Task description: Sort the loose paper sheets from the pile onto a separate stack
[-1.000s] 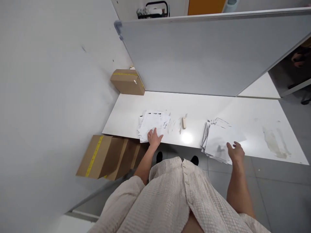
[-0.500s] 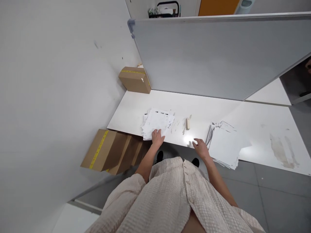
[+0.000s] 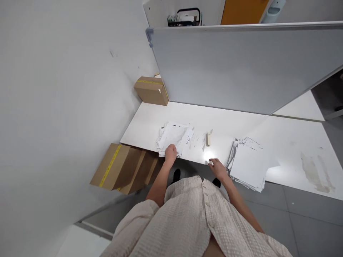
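My left hand (image 3: 170,153) is curled over the near edge of a loose stack of printed sheets (image 3: 173,135) on the left part of the white table (image 3: 230,119), gripping the sheets. My right hand (image 3: 217,167) rests at the table's front edge with its fingers stretched out and nothing in it. It lies just left of a second, larger stack of white sheets (image 3: 249,164) that overhangs the front edge. A small beige block (image 3: 208,139) lies between the two stacks.
A grey partition board (image 3: 241,67) stands along the back of the table. A cardboard box (image 3: 151,91) sits at the table's far left corner, more flat boxes (image 3: 118,167) lean on the floor below. A brownish stain (image 3: 316,171) marks the table's right end.
My right hand left the right stack and moved left to the table's front edge. My left hand curled down over the near edge of the left stack, whose top sheets shifted.
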The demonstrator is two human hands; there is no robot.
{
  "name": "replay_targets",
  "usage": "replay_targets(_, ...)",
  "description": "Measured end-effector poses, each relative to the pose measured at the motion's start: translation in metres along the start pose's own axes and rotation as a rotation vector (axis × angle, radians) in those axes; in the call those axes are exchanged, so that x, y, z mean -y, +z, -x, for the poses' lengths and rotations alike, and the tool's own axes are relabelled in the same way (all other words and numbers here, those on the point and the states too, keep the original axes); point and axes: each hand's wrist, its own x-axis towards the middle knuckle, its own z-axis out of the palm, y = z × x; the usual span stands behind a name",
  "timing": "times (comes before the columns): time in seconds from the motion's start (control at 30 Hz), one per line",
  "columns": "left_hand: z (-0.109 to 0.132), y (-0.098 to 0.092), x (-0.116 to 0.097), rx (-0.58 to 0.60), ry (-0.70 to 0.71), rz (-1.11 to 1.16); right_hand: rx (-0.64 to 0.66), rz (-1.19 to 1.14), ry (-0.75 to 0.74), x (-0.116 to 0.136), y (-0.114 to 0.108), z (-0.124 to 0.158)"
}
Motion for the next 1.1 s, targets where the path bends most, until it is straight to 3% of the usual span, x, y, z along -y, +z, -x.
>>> replay_targets(0.2,-0.008,-0.029,0.003,-0.126,-0.160,0.537,0.026,-0.052,-0.063,0.019,-0.001,-0.010)
replay_targets(0.37,-0.008,-0.043,-0.006,-0.049,-0.380,1.031,0.047,-0.224,-0.113,0.044,-0.005,-0.017)
replay_targets(0.47,-0.002,-0.055,-0.015,0.091,-0.386,1.288,0.136,-0.568,-0.045,0.065,-0.008,-0.018)
replay_targets(0.53,0.005,-0.061,-0.020,0.178,-0.357,1.388,0.302,-0.891,0.059,0.079,-0.010,-0.019)
replay_targets(0.63,0.016,-0.063,-0.022,0.275,-0.370,1.440,0.525,-1.284,0.163,0.090,-0.011,-0.022)
replay_targets(0.7,0.025,-0.057,-0.019,0.335,-0.417,1.430,0.539,-1.402,0.194,0.088,-0.012,-0.024)
replay_targets(0.8,0.038,-0.038,-0.011,0.399,-0.475,1.326,0.437,-1.435,0.269,0.075,-0.010,-0.026)
replay_targets(0.9,0.050,-0.013,-0.003,0.454,-0.432,1.073,0.269,-1.413,0.289,0.057,-0.005,-0.027)
replay_targets(1.0,0.055,0.008,0.001,0.497,-0.275,0.751,-0.041,-1.236,0.293,0.040,-0.002,-0.025)
replay_targets(1.1,0.047,0.017,0.003,0.350,-0.077,0.395,-0.288,-0.946,0.274,0.023,-0.005,-0.019)
